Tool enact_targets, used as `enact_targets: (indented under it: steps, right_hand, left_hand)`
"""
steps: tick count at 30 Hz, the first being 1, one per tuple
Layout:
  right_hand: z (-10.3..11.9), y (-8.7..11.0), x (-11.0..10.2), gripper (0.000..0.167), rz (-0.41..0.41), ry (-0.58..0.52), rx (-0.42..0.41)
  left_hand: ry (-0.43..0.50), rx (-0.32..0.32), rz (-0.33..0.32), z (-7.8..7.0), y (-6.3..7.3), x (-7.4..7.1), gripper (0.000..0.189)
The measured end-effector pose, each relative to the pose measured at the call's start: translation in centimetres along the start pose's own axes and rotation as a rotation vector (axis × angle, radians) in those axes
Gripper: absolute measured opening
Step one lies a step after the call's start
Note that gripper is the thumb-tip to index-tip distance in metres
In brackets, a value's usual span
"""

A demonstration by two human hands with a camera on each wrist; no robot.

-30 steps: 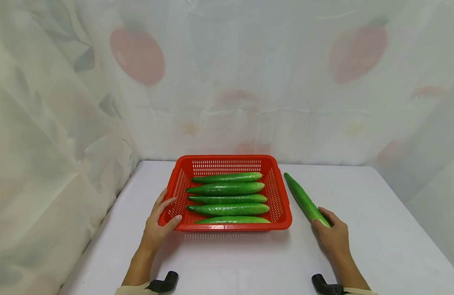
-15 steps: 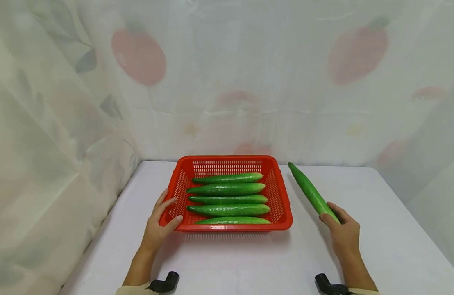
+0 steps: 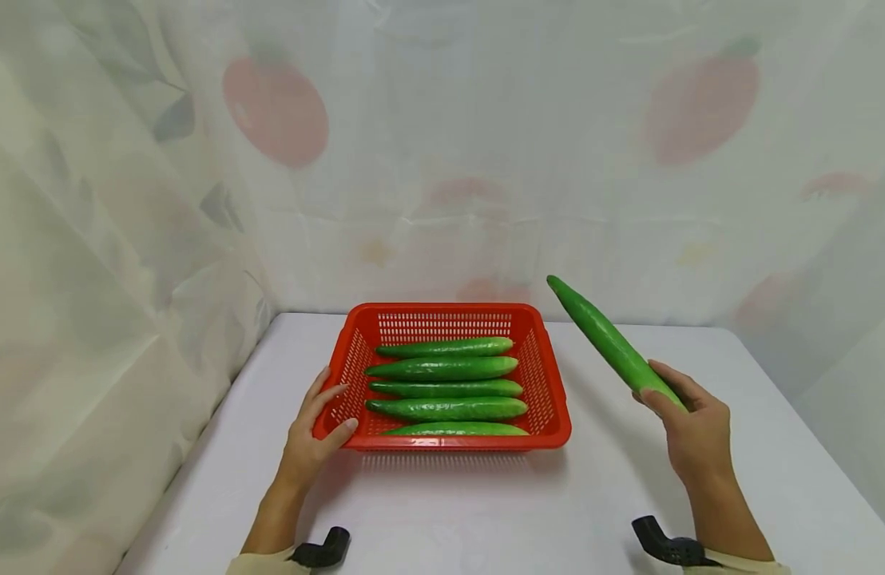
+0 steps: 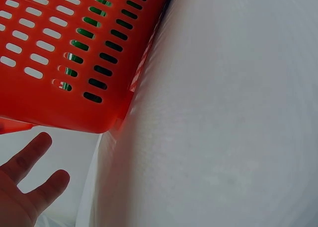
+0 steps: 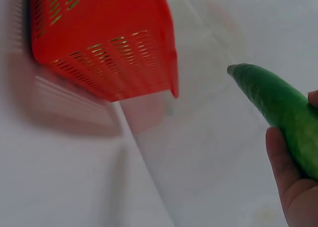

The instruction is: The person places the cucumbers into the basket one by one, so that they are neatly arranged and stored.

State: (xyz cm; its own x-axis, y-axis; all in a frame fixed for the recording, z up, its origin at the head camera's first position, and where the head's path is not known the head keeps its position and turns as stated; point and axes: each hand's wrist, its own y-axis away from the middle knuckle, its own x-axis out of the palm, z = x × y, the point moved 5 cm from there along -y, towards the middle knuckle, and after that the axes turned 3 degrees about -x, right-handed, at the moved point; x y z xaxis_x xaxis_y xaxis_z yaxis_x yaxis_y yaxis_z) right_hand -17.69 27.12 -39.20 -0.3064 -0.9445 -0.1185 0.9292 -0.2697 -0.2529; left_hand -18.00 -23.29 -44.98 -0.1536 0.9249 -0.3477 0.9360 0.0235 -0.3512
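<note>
In the head view my right hand (image 3: pixel 694 423) grips a long green cucumber (image 3: pixel 611 342) by its near, paler end, up off the table and tilted with the dark tip pointing away to the left. The same cucumber (image 5: pixel 273 98) shows between thumb and finger in the right wrist view. A red plastic basket (image 3: pixel 442 442) stands at the middle, with several cucumbers (image 3: pixel 442 368) lying side by side across it. At the basket's left rim rests my left hand (image 3: pixel 306 443), thumb and fingers spread over the edge. Two spread fingers (image 4: pixel 49 187) appear below the basket wall in the left wrist view.
A white table (image 3: pixel 450 519) carries the basket. Behind it hangs a pale sheet (image 3: pixel 442 160) with faded fruit prints, and a creased sheet (image 3: pixel 112 319) closes the left side. Black wrist mounts (image 3: pixel 323 549) sit on both forearms.
My right hand has lifted the cucumber from the table beside the basket and moved it up and to the right. The left hand and basket have stayed in place.
</note>
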Motion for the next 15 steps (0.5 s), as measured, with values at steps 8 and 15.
enact_targets:
  steps: [8, 15]
  right_hand:
    - [2.6, -0.8, 1.2, 0.04, 0.095, -0.138, -0.113]
    - [3.7, -1.5, 3.0, 0.035, 0.165, -0.212, -0.139]
  left_hand:
    - [-0.006, -0.014, 0.006, 0.0, 0.0, 0.0, 0.052]
    - [0.006, -0.032, 0.011, 0.1, 0.0, 0.0, 0.051]
